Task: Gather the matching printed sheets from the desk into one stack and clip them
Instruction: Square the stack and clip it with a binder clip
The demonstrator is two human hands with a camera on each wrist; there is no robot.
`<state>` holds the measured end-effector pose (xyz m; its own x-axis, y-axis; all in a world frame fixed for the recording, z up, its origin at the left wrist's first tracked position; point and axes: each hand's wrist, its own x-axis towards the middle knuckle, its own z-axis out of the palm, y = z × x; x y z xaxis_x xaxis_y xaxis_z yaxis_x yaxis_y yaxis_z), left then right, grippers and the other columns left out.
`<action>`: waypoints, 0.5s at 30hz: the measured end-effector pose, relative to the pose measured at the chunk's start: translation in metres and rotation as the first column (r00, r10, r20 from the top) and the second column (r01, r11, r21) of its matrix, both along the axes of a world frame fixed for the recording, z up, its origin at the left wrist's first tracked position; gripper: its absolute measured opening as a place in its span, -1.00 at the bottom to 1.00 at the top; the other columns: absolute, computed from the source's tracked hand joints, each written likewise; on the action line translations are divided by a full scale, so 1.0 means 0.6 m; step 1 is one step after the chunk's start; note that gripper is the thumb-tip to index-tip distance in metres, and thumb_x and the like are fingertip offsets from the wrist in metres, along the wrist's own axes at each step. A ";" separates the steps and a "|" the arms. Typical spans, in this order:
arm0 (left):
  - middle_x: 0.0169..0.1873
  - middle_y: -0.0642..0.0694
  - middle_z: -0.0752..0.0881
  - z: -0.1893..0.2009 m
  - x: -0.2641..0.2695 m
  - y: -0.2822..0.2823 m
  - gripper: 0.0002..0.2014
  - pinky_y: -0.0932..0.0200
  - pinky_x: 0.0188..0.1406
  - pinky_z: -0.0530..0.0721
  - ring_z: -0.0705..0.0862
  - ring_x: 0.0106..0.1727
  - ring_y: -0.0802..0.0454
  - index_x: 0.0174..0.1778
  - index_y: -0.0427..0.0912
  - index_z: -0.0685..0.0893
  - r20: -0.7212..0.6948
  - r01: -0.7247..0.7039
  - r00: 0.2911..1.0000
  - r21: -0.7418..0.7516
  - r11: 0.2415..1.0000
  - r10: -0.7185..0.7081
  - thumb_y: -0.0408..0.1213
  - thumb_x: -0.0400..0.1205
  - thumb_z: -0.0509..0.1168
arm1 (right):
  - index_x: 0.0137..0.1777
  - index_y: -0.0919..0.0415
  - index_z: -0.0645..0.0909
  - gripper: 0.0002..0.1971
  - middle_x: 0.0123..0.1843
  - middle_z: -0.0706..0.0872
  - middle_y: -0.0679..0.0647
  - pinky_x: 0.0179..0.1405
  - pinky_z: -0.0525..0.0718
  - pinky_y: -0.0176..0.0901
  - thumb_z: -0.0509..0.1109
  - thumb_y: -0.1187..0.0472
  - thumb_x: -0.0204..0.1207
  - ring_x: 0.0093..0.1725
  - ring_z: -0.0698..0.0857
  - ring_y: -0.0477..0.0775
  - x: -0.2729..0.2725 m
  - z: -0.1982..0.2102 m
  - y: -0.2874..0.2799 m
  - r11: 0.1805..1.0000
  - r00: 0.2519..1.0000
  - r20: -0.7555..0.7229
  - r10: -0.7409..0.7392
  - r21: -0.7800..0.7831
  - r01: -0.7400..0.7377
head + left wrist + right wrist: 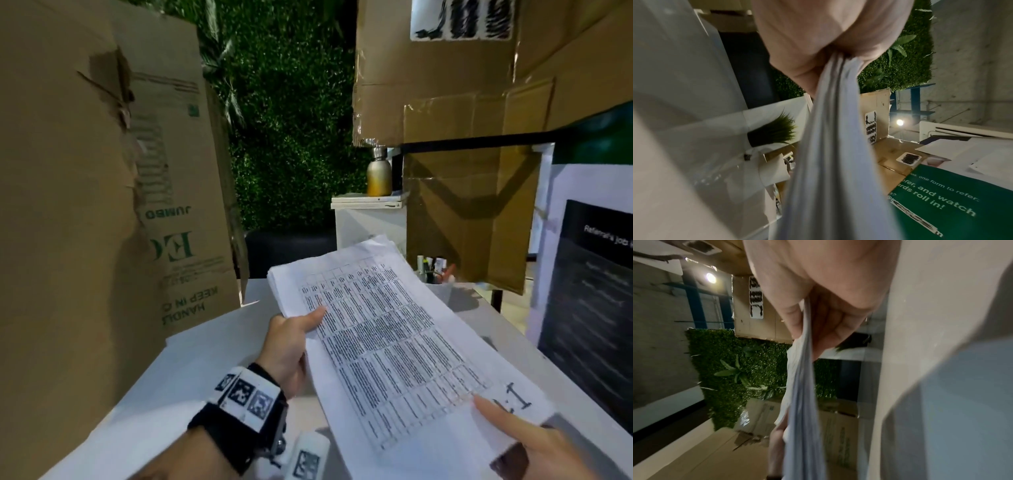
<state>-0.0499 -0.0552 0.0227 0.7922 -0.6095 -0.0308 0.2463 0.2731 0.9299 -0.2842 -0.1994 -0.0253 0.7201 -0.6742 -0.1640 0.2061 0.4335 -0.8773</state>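
A stack of printed sheets (387,339), white with a dense table and a hand-written mark near its lower corner, is held up above the white desk (191,370). My left hand (291,342) grips its left edge, thumb on top. My right hand (524,442) pinches the lower right corner, thumb lying on the top page. In the left wrist view the stack of sheets (830,162) runs edge-on out of my left hand (818,48). In the right wrist view the sheets (801,386) hang between thumb and fingers of my right hand (818,313). No clip shows.
A tall cardboard box (102,205) stands at the left of the desk, more cardboard (472,120) at the upper right. A dark poster (592,308) leans at the right. A pen holder (435,274) sits behind the stack, a metal bottle (379,174) on a white cabinet beyond.
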 end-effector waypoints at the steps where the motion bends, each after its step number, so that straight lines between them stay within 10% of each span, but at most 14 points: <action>1: 0.13 -0.40 0.86 0.002 0.008 0.005 -0.71 -0.40 0.09 0.80 0.84 0.12 -0.43 0.36 -0.38 0.71 0.013 0.027 1.000 0.012 1.000 -0.027 -0.45 0.73 0.30 | 0.18 0.40 0.65 -0.40 -0.41 0.86 0.12 -0.48 0.73 -0.14 0.63 0.30 0.06 -0.45 0.84 0.13 -0.009 0.017 -0.007 0.996 0.995 -0.053 0.085 -0.024 -0.086; 3: 0.12 -0.39 0.86 0.004 0.015 0.017 -0.73 -0.25 -0.09 0.86 0.87 0.03 -0.37 0.34 -0.37 0.72 0.037 0.095 0.995 0.013 0.995 -0.096 -0.47 0.74 0.27 | 0.05 0.42 0.75 -0.21 -0.24 0.87 0.29 -0.51 0.76 -0.10 0.83 0.11 -0.25 -0.36 0.87 0.21 -0.012 0.034 -0.044 0.985 0.977 -0.133 0.165 -0.034 -0.170; 6: 0.19 -0.36 0.85 -0.002 0.000 0.033 -0.68 -0.27 0.02 0.84 0.84 0.15 -0.40 0.38 -0.30 0.69 0.091 0.219 0.971 0.040 0.975 -0.222 -0.44 0.70 0.29 | 0.21 0.40 0.72 -0.47 -0.08 0.84 0.45 -0.52 0.81 0.12 0.62 0.14 0.27 -0.24 0.86 0.42 -0.014 0.045 -0.083 0.976 0.961 -0.205 0.186 -0.073 -0.205; 15: 0.24 -0.27 0.85 -0.060 -0.049 0.023 -0.54 -0.21 0.22 0.79 0.82 0.25 -0.28 0.41 -0.25 0.68 0.048 0.410 0.904 0.191 0.892 -0.425 -0.39 0.55 0.40 | 0.31 0.29 0.64 -0.63 0.13 0.83 0.34 0.27 0.67 0.39 0.37 0.07 0.62 0.13 0.81 0.40 0.058 0.087 -0.113 0.904 0.924 -0.342 0.172 -0.317 -0.286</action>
<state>-0.0792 -0.0415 -0.0135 0.4699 -0.8760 -0.1090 0.2193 -0.0038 0.9757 -0.2493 -0.2670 0.0268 0.8165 -0.5495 -0.1772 -0.1567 0.0844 -0.9840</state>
